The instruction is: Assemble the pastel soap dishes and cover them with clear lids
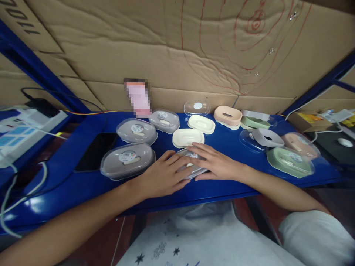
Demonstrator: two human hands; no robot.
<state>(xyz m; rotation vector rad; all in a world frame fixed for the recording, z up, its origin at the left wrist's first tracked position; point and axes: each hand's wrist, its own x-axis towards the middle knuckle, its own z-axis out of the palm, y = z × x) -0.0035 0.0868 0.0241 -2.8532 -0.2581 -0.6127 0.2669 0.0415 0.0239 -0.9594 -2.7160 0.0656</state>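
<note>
A grey soap box (198, 170) with a see-through lid and a round sticker lies on the blue table in front of me. My left hand (166, 173) grips it from the left, fingers across the lid. From the right, my right hand (216, 162) has its fingers closed over the top and side. Much of the box is hidden under both hands. Just behind it sits a cream soap box base (188, 137), close to my right fingertips, and a second cream piece (201, 124) is beyond. To the left is a lidded grey soap box (129, 160).
Two more lidded grey soap boxes (137, 132) stand back left near a dark flat panel (95, 152). A loose see-through lid (197, 108), a peach soap box (227, 116), a grey tray (268, 138) and a green soap box (290, 162) are behind and right. Cardboard (166, 55) walls the back.
</note>
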